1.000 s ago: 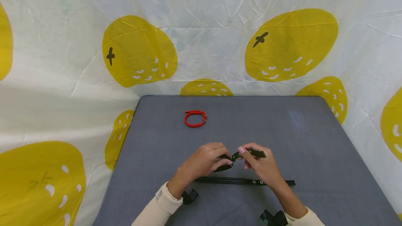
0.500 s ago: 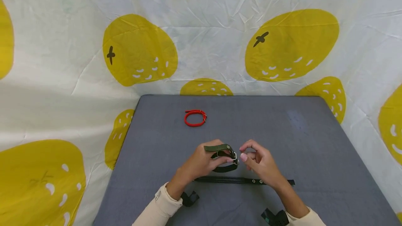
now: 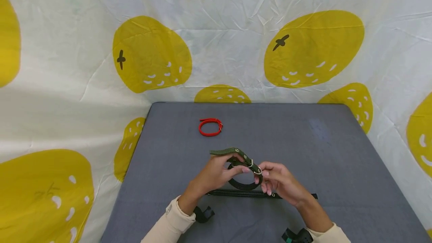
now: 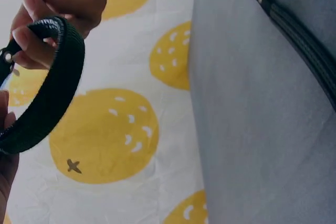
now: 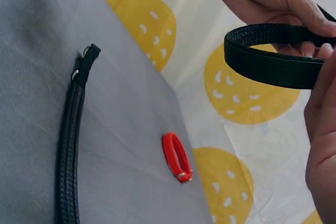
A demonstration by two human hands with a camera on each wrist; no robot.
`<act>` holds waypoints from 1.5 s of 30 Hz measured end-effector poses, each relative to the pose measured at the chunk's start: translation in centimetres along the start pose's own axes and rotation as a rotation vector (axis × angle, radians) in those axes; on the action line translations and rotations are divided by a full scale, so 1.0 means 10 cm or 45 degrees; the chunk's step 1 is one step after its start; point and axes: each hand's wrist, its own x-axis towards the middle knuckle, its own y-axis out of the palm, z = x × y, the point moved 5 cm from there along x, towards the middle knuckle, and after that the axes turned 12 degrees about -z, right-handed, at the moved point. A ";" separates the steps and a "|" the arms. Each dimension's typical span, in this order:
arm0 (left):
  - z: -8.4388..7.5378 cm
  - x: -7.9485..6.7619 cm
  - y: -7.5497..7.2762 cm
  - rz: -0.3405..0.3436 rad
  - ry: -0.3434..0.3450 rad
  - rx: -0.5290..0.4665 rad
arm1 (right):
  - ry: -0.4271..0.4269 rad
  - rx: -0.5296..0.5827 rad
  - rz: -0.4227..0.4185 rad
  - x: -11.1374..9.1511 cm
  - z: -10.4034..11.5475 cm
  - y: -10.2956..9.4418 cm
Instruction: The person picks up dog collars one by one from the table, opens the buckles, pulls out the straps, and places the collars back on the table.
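Note:
A dark green dog collar, buckled into a loop, is up between my two hands above the table. My left hand pinches it beside the metal buckle, and the loose end with eyelets arches back over that hand. At the other side, my right hand pinches the band near the metal ring, thumb and forefinger together. The left wrist view shows the outer face of the loop between both hands. In the right wrist view the loop stretches across, its right end hidden behind the right hand.
A black collar lies straight on the grey table just below my hands, partly covered by the right one. Farther back sits a red collar, closed in a loop. A white cloth with yellow fruit prints hangs behind the table.
The right hand has let go of the strap's loose end, which now bends back over the left hand. It has since taken hold of the loop near its ring, and the loop has opened rounder.

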 end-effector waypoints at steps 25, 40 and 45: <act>0.01 0.01 0.12 0.179 -0.265 -0.154 | -0.219 -0.253 -0.214 0.13 -0.03 0.07; -0.05 0.02 0.06 0.158 -0.138 -0.169 | -0.195 -0.217 -0.193 0.15 -0.03 0.09; -0.06 0.01 0.02 0.120 -0.123 -0.142 | -0.210 -0.201 -0.181 0.15 0.01 0.10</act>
